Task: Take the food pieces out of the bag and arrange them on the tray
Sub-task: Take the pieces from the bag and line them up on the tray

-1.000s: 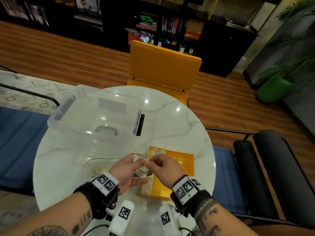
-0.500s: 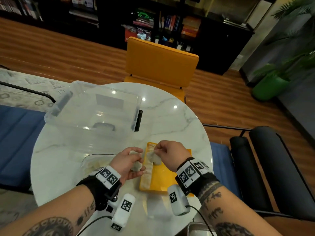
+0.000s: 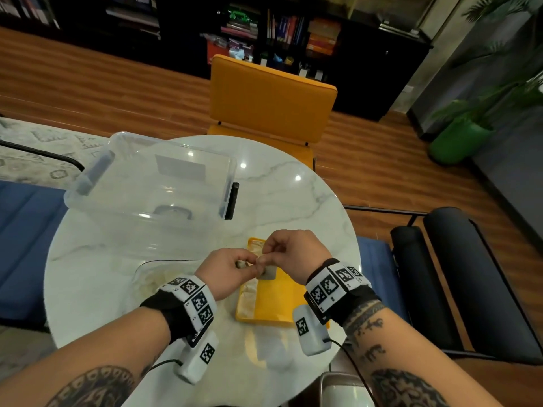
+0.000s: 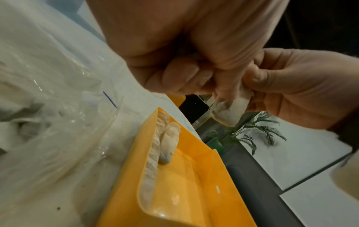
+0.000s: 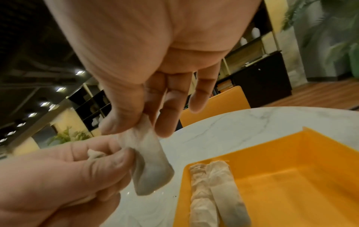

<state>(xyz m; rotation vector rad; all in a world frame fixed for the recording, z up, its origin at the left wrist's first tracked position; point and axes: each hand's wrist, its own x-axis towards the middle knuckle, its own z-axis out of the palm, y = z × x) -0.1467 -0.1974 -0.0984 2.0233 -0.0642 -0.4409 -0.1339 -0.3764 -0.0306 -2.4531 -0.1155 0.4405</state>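
My right hand (image 3: 266, 259) pinches the top of a pale wrapped food piece (image 3: 269, 273) between thumb and forefinger, and the piece (image 5: 151, 165) hangs above the left part of the yellow tray (image 3: 282, 304). My left hand (image 3: 249, 267) is curled round a second small piece (image 3: 242, 263) and its thumb and forefinger touch the hanging piece (image 4: 231, 110). Several pale pieces (image 5: 211, 192) lie in rows along the left wall of the tray (image 4: 194, 192). The clear plastic bag (image 3: 152, 277) lies on the table left of the tray, with pale pieces (image 4: 17, 122) inside it.
A large clear plastic bin (image 3: 152, 183) stands on the far left of the round marble table (image 3: 293, 195). An orange chair (image 3: 270, 98) faces me across it. Blue and black seats (image 3: 458, 274) stand to the right.
Half a second ago my hands were apart, each with its own piece. They have come back together over the tray's left edge, and the left fingers now touch the right hand's piece.
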